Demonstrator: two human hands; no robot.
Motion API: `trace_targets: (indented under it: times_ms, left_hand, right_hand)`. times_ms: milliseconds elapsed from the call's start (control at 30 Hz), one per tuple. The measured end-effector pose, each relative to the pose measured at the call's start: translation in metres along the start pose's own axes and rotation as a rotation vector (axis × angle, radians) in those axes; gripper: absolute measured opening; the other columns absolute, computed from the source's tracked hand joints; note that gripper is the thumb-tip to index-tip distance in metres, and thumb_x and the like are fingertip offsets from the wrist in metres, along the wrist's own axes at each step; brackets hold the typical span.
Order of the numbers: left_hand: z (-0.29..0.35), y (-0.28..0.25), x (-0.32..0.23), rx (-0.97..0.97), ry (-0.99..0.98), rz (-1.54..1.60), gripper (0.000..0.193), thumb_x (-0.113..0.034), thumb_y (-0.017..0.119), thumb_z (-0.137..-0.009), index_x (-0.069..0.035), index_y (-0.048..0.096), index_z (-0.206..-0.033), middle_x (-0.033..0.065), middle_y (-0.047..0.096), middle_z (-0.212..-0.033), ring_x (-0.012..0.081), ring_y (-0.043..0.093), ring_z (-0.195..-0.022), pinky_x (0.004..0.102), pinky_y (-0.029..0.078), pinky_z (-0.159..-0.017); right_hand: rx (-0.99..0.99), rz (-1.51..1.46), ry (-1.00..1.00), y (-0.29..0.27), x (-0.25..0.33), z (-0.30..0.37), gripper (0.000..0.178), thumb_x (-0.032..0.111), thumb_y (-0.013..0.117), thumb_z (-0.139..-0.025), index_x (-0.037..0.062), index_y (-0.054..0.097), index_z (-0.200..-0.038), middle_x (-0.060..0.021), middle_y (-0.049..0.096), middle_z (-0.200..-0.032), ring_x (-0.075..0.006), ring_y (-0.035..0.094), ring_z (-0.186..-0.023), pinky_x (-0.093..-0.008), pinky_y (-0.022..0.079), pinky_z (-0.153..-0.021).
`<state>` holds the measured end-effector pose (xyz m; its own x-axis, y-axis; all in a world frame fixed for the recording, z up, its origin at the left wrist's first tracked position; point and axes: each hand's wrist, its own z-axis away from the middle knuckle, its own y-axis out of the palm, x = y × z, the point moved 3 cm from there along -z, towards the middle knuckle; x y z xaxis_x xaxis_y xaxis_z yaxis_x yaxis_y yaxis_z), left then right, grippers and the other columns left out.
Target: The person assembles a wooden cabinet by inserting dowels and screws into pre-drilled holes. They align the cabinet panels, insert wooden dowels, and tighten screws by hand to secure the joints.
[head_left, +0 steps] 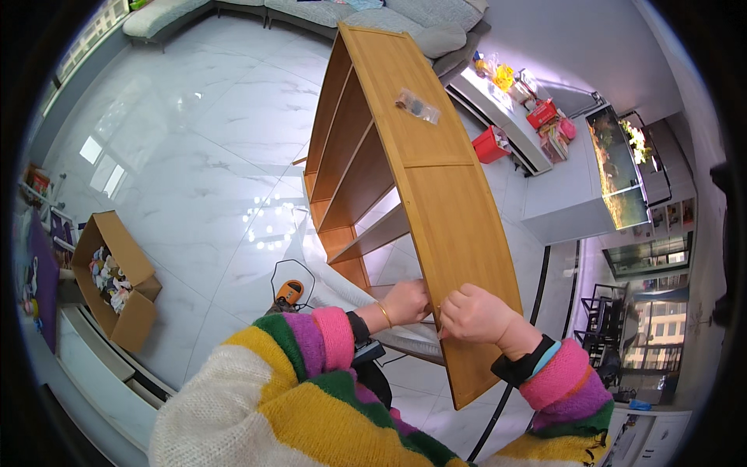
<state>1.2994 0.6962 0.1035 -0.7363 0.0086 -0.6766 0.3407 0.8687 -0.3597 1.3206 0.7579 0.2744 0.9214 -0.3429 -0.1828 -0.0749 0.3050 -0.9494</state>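
A wooden shelf unit (459, 210) lies on its side before me, its long side panel facing up and its compartments opening to the left. At the panel's near left edge my right hand (476, 313) is closed in a pinch; whatever is between the fingers is too small to name. Just left of it, my left hand (406, 302) is closed with curled fingertips at the inner side of that edge. What it holds, if anything, is hidden. Farther up the panel rests a small clear plastic bag (418, 107) with small dark pieces inside.
An open cardboard box (144, 268) with crumpled items stands on the floor at left. An orange device (289, 292) lies near my left sleeve. Beyond the shelf are a grey sofa (303, 14), a red bin (489, 146) and a fish tank (618, 171) at right.
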Motion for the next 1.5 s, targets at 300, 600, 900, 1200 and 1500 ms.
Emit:
trace_targets:
  times_ms: [300,600,900,1200,1500]
  left_hand:
    - [0.002,0.002,0.002,0.087,-0.055,-0.006,0.024,-0.023,0.061,-0.066,-0.005,0.058,-0.082,0.0125,0.056,-0.083,0.0322,0.056,-0.074,0.0395,0.047,-0.058]
    - [-0.003,-0.003,0.000,0.023,-0.187,0.110,0.013,-0.010,0.060,-0.064,-0.007,0.057,-0.076,0.0136,0.057,-0.078,0.0339,0.056,-0.075,0.0398,0.046,-0.061]
    - [-0.009,-0.008,-0.002,0.049,-0.114,-0.076,0.020,-0.021,0.063,-0.067,-0.005,0.055,-0.058,0.0132,0.055,-0.060,0.0332,0.055,-0.060,0.0423,0.045,-0.054]
    - [-0.017,-0.011,-0.002,0.245,-0.158,-0.133,0.021,-0.026,0.061,-0.072,-0.008,0.057,-0.063,0.0112,0.057,-0.060,0.0304,0.057,-0.055,0.0397,0.045,-0.049]
    - [-0.009,-0.005,-0.006,0.328,-0.103,-0.071,0.020,-0.024,0.058,-0.070,-0.009,0.060,-0.057,0.0085,0.060,-0.061,0.0281,0.059,-0.056,0.0387,0.047,-0.051]
  right_hand:
    - [-0.024,-0.110,0.611,0.013,0.009,-0.014,0.032,0.039,0.066,-0.062,0.0122,0.051,-0.055,-0.0044,0.050,-0.052,-0.0223,0.053,-0.050,-0.0331,0.040,-0.049]
    - [0.107,-0.047,1.447,0.016,0.012,-0.030,0.040,0.045,0.064,-0.071,0.0080,0.061,-0.057,-0.0128,0.059,-0.055,-0.0280,0.060,-0.051,-0.0370,0.046,-0.045]
    - [0.080,-0.167,1.164,0.005,0.011,-0.017,0.037,0.038,0.058,-0.079,0.0071,0.064,-0.060,-0.0139,0.059,-0.057,-0.0301,0.060,-0.056,-0.0377,0.048,-0.051]
    - [0.365,-0.163,1.021,0.008,-0.011,-0.032,0.049,0.040,0.045,-0.087,0.0041,0.063,-0.058,-0.0155,0.059,-0.059,-0.0333,0.059,-0.060,-0.0410,0.047,-0.055]
    - [0.433,-0.355,1.617,0.017,0.000,-0.022,0.052,0.039,0.038,-0.089,-0.0015,0.064,-0.071,-0.0224,0.061,-0.075,-0.0390,0.059,-0.076,-0.0464,0.047,-0.069]
